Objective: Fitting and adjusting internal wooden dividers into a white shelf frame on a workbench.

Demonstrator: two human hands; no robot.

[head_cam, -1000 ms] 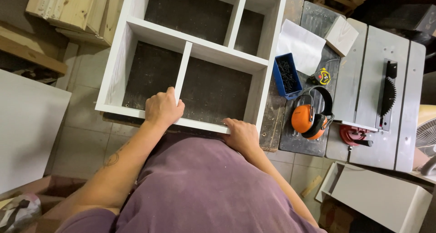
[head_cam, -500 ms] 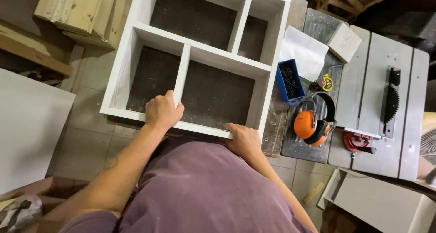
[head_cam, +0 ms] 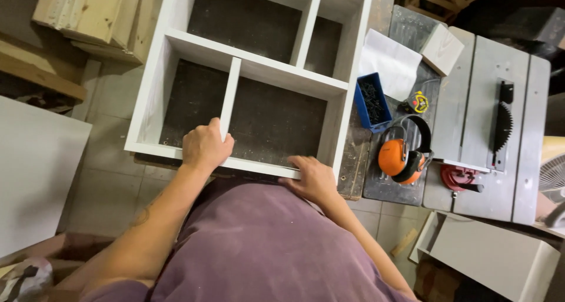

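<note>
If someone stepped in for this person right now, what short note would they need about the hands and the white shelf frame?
Left hand: resting on the near front edge of the white shelf frame, fingers curled over where the short upright divider meets it.
Right hand: flat on the same front edge, near the frame's right corner.
The frame lies flat on a dark workbench, dividers already in place.
Beside it: blue box of screws, orange ear defenders, tape measure, table saw.
No tool is in either hand.
</note>
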